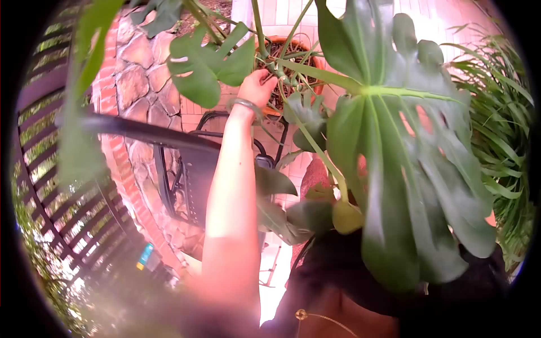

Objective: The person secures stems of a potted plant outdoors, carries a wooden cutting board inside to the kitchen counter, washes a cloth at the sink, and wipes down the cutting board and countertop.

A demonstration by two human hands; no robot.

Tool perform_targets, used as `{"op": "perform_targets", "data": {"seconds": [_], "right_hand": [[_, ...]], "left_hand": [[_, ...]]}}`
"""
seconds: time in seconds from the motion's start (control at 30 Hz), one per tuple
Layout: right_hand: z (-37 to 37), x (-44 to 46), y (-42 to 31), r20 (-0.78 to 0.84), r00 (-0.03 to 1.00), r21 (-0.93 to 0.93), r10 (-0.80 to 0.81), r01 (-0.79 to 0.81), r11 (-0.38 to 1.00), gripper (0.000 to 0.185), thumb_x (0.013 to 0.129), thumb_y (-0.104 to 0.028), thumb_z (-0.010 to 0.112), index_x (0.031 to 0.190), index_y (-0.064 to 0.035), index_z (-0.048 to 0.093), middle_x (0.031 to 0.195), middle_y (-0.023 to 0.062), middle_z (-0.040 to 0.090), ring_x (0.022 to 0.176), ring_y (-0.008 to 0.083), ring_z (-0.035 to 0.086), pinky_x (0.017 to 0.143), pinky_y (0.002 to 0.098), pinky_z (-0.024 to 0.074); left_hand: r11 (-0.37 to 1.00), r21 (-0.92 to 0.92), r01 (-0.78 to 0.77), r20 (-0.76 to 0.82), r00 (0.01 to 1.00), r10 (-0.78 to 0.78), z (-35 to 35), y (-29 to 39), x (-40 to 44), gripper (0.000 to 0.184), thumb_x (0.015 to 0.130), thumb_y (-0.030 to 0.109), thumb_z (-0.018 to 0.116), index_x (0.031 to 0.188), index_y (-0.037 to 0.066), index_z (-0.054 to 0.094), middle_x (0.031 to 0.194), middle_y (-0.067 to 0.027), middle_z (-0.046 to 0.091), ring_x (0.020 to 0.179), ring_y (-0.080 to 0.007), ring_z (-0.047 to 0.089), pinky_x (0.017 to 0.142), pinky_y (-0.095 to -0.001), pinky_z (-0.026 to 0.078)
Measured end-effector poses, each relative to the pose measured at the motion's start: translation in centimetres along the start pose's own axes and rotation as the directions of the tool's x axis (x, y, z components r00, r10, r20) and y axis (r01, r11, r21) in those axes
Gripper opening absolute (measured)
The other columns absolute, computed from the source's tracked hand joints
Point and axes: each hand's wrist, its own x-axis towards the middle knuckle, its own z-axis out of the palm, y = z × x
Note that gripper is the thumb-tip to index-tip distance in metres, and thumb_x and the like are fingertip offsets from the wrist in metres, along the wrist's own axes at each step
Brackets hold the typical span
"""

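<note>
My left hand [257, 89], with a bangle [245, 103] at its wrist, reaches into a terracotta pot [319, 84] near the top middle. Its fingers are curled together by the base of the stems, over the brown soil and dry bits [276, 100]. What they hold, if anything, is too small to make out. Thick green stems [260, 34] of a monstera plant rise beside the hand. One large split leaf [406, 129] fills the right of the view, and a smaller leaf [214, 65] hangs left of the hand. My right hand does not show.
A black metal chair [197, 169] stands under my forearm, its dark rail [158, 130] crossing at left. Beyond are a stone wall [134, 84] with brick edging and a slatted fence [51, 186]. Strappy foliage [499, 118] grows at right. Pale tiles [282, 17] cover the floor.
</note>
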Motion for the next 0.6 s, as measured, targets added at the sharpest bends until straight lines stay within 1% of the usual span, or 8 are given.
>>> {"op": "perform_targets", "data": {"seconds": [0.1,0.2,0.23,0.27,0.33,0.47,0.57,0.6], "right_hand": [[-2.3,-3.5,3.8,-0.070,0.997,-0.001,0.013,-0.013,1.000,0.021,0.073,-0.002,0.051,0.093,-0.0022,0.051,0.082,0.0159,0.056,0.075,0.0271,0.057,0.064,0.0357,0.0461],[-5.2,-7.5,6.8,-0.134,0.989,0.000,0.060,-0.061,0.998,0.020,0.073,-0.002,0.052,0.092,-0.0019,0.052,0.080,0.0163,0.057,0.074,0.0281,0.058,0.064,0.0362,0.0464],[-5.8,-8.9,7.5,-0.158,0.985,0.004,0.070,-0.070,0.998,0.019,0.073,-0.002,0.052,0.092,-0.0018,0.052,0.079,0.0164,0.057,0.073,0.0284,0.058,0.064,0.0363,0.0464],[-6.2,-10.1,8.2,-0.174,0.981,0.008,0.084,-0.084,0.996,0.019,0.073,-0.002,0.052,0.092,-0.0017,0.052,0.079,0.0166,0.057,0.073,0.0287,0.058,0.063,0.0364,0.0465],[-6.9,-12.5,9.5,-0.196,0.975,0.018,0.108,-0.106,0.994,0.018,0.073,-0.002,0.052,0.091,-0.0015,0.053,0.077,0.0168,0.058,0.072,0.0294,0.058,0.063,0.0367,0.0467],[-7.0,-17.1,13.4,-0.254,0.962,0.044,0.103,-0.095,0.995,0.016,0.073,-0.002,0.053,0.089,-0.0012,0.054,0.075,0.0173,0.059,0.069,0.0306,0.059,0.062,0.0373,0.0470],[-7.2,-20.6,13.8,-0.309,0.949,0.040,0.058,-0.048,0.998,0.015,0.073,-0.003,0.053,0.088,-0.0010,0.054,0.074,0.0176,0.059,0.068,0.0313,0.059,0.062,0.0376,0.0472],[-7.9,-21.7,10.8,-0.266,0.947,-0.002,0.182,-0.189,0.982,0.018,0.074,-0.003,0.053,0.091,-0.0008,0.055,0.076,0.0175,0.060,0.069,0.0307,0.060,0.064,0.0370,0.0476]], "left_hand": [[0.999,-0.051,0.007,0.045,0.999,-0.005,-1.0,1.3,-5.5,0.041,0.082,0.015,0.058,0.116,-0.005,0.047,0.107,-0.0134,0.057,0.100,-0.0169,0.054,0.084,-0.0271,0.043],[0.995,-0.087,-0.041,-0.065,0.997,0.035,-1.9,4.9,-13.3,0.036,0.083,0.011,0.056,0.115,-0.005,0.048,0.103,-0.0129,0.058,0.099,-0.0156,0.055,0.082,-0.0256,0.044],[0.996,-0.089,-0.024,-0.149,0.989,0.011,-2.1,5.7,-16.1,0.031,0.084,0.010,0.055,0.111,-0.004,0.050,0.092,-0.0104,0.062,0.087,-0.0130,0.059,0.076,-0.0233,0.045],[0.966,-0.256,-0.047,-0.263,0.964,-0.023,-1.8,7.3,-19.1,0.023,0.085,0.009,0.054,0.105,-0.003,0.055,0.074,-0.0057,0.062,0.067,-0.0089,0.058,0.063,-0.0198,0.045],[0.912,-0.404,-0.079,-0.489,0.861,-0.142,-0.9,9.5,-24.9,0.017,0.088,0.013,0.050,0.090,-0.001,0.060,0.050,0.0007,0.051,0.042,-0.0043,0.045,0.041,-0.0173,0.034],[0.866,-0.493,-0.085,-0.624,0.728,-0.284,2.2,10.0,-35.6,0.035,0.092,0.020,0.040,0.074,-0.003,0.057,0.044,0.0033,0.037,0.035,-0.0047,0.033,0.039,-0.0193,0.033],[0.871,-0.428,-0.239,-0.684,0.716,-0.140,5.8,7.7,-43.0,0.042,0.093,0.027,0.037,0.073,-0.004,0.055,0.044,0.0020,0.038,0.035,-0.0055,0.034,0.039,-0.0195,0.034],[0.859,-0.461,-0.223,-0.689,0.700,-0.189,7.3,6.5,-45.5,0.043,0.093,0.028,0.037,0.072,-0.005,0.055,0.044,0.0019,0.038,0.035,-0.0058,0.035,0.038,-0.0196,0.033]]}}
